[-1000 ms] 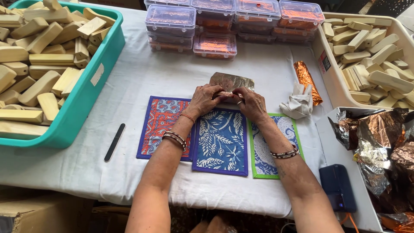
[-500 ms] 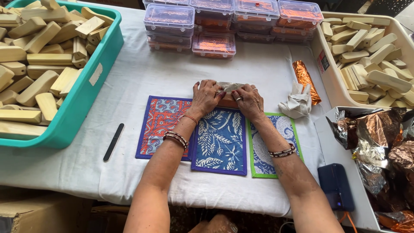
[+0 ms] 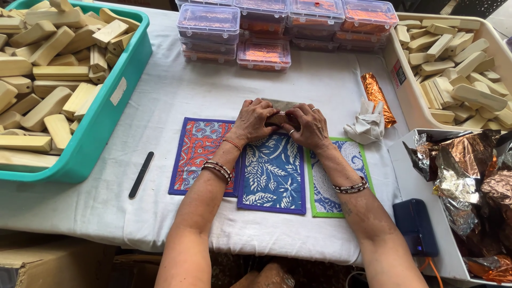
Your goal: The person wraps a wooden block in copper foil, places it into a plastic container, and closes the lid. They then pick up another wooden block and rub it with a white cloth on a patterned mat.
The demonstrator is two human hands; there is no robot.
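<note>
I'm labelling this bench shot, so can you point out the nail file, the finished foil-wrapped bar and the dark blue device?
Nail file (image 3: 141,175), head view, middle of its dark strip.
Foil-wrapped bar (image 3: 376,98), head view, centre of the orange foil.
Dark blue device (image 3: 415,224), head view, centre of its top face.

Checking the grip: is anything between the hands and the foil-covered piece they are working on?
Nothing visible. The left hand and right hand both press directly on the foil-covered piece, above the blue mat.
</note>
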